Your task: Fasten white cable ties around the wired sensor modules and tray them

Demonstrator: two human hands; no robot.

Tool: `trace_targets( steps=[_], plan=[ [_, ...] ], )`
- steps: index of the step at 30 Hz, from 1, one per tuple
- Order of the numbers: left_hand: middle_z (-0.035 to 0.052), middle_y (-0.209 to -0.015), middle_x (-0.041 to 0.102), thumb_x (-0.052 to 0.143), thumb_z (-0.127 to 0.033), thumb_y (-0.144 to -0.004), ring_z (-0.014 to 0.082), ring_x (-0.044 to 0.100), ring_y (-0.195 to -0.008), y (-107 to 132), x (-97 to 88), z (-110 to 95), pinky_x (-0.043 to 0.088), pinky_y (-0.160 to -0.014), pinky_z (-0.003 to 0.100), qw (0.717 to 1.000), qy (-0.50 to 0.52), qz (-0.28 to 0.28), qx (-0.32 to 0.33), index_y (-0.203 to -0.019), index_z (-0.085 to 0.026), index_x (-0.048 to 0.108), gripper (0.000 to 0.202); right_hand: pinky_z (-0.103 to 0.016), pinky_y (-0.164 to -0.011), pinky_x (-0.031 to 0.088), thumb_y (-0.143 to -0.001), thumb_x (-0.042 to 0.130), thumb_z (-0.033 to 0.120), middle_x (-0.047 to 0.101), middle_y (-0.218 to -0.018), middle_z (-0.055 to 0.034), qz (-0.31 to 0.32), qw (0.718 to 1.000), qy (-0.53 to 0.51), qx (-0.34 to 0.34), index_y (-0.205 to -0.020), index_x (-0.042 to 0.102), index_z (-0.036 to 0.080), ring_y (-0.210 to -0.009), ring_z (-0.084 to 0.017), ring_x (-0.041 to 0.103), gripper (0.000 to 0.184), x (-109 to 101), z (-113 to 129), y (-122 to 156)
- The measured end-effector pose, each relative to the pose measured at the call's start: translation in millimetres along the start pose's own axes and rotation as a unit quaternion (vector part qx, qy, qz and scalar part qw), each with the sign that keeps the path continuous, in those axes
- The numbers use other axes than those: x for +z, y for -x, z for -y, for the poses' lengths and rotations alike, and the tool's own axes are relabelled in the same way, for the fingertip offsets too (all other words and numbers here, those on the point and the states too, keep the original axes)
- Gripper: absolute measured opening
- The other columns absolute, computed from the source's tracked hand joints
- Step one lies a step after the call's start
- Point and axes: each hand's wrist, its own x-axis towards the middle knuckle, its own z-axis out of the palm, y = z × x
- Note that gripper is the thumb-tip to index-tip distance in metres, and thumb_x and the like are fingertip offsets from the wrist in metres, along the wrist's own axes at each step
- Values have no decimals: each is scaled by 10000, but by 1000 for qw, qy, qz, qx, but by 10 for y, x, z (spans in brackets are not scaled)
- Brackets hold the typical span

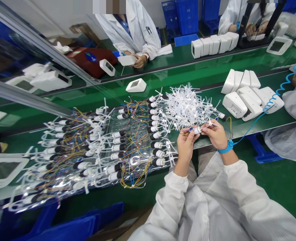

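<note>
My left hand point(185, 144) and my right hand point(216, 134) meet over the near edge of the green bench, both pinched on one small white cylindrical part point(197, 130) with coloured wires. A blue wrist strap point(226, 147) circles my right wrist, and its coiled cord runs off to the right. Just beyond my fingers lies a heap of white cable ties point(185, 105). Left of my hands, several similar black-and-white wired parts point(107, 140) lie in rows on clear plastic sheeting.
White device housings point(248, 95) stand at the right of the bench, and one point(136, 85) lies on the green belt. A person in a white coat point(134, 30) works across the belt; another's sleeve point(292, 124) is at right. Blue bins sit below at left.
</note>
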Motion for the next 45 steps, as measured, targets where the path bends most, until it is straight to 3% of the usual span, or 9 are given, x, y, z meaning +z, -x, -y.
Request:
trace_targets(
  steps=[6,22,27,33,38,45],
  plan=[
    [51,-1079,862,1086,-480,-717,208,857,-989,-7,-3,22,722,-834,295,1000,-7,-5,12,-1022,-210,689,569,-325,-813,688,-761,1062,366,833,-894,12,18,999,30,-27,-900,703,260,-823,-186,779,400,-54,-53,-16],
    [81,-1102,866,1059,-505,-757,259,866,-1059,50,4,-1,749,-897,380,997,-71,-14,37,-1015,-197,705,536,-362,-900,661,-806,1027,359,843,-921,22,14,995,81,-52,-982,715,279,-898,-217,805,367,-99,-69,0],
    [78,-1124,865,1053,-488,-774,253,864,-1068,55,-7,5,746,-911,379,996,-76,-7,39,-1015,-198,709,509,-373,-908,664,-798,1025,364,843,-920,20,11,995,85,-41,-978,716,284,-907,-228,812,367,-98,-50,5],
    [104,-1155,861,1048,-502,-779,275,856,-1073,51,-27,10,740,-965,449,996,-79,7,39,-1025,-194,716,515,-377,-890,665,-745,1052,384,835,-899,19,8,996,92,-17,-959,707,279,-891,-234,817,419,-109,-28,-5],
    [95,-1168,860,1035,-510,-797,259,848,-1098,55,-19,-3,735,-955,408,995,-79,24,49,-1027,-202,734,489,-378,-872,660,-731,1063,409,823,-881,8,11,992,121,-18,-913,756,269,-866,-236,792,383,-149,-50,-34],
    [92,-1178,859,1026,-489,-818,241,838,-1128,63,-1,9,716,-980,378,994,-66,30,76,-1035,-200,749,455,-376,-925,643,-833,991,452,823,-954,-20,32,987,154,-39,-955,859,250,-926,-232,756,271,-114,-43,-32]
  ],
)
